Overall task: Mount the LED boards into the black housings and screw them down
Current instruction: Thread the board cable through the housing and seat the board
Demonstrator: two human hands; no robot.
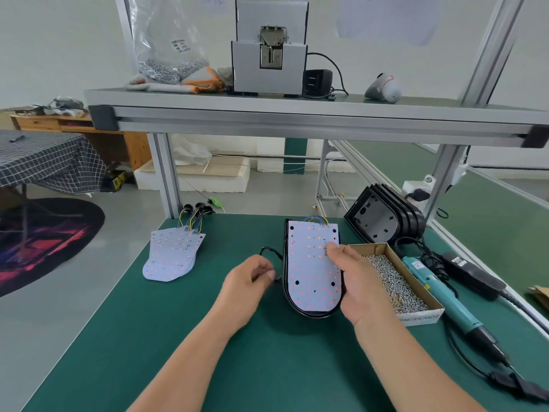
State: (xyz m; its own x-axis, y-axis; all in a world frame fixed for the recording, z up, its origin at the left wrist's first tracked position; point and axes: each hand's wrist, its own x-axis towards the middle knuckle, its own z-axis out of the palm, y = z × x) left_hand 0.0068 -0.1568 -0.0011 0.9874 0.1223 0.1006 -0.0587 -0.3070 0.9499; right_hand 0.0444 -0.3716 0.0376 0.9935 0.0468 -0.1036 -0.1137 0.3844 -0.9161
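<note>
One black housing [312, 314] lies in the middle of the green table [297, 367], its rounded end toward the near edge. A white LED board [309, 263] sits inside it, with coloured wires at the board's far end. The right hand [356, 286] grips the housing's right side: the thumb presses on the board's face and the other fingers curl round the rim. The left hand [249, 281] hovers just left of the housing, fingers curled toward the thumb, at a thin black cable [271, 250] that loops beside the housing's left side. I cannot tell whether it pinches the cable. Toward the far left corner rests a fanned stack of LED boards [172, 254], their wires pointing at the far edge. Near the far right corner stand nested housings [377, 221], on edge. Just right of the held housing sits a cardboard box of screws [419, 319], and beside it, along the right edge, lies a teal electric screwdriver [439, 288]
</note>
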